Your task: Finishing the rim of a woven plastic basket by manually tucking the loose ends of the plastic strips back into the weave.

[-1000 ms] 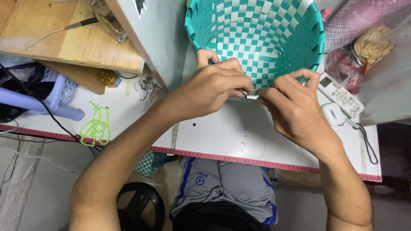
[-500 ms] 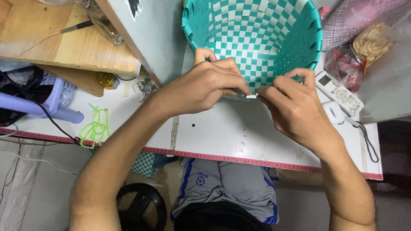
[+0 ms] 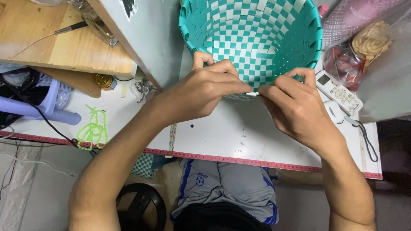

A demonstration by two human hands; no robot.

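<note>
The basket (image 3: 257, 38) is woven from flat teal and white plastic strips with a slight sheen, and the worktop (image 3: 239, 137) under it is smooth, matt white board, scuffed in places. Beside them lie a glossy white plastic remote (image 3: 339, 92), crinkled clear plastic bags (image 3: 364, 51) and a bare matt wooden board (image 3: 51, 47).

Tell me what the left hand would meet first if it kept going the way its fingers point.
The left hand points rightward along the woven teal basket rim, so it would probably meet the right hand first; their fingertips nearly touch at a small white piece.
</note>
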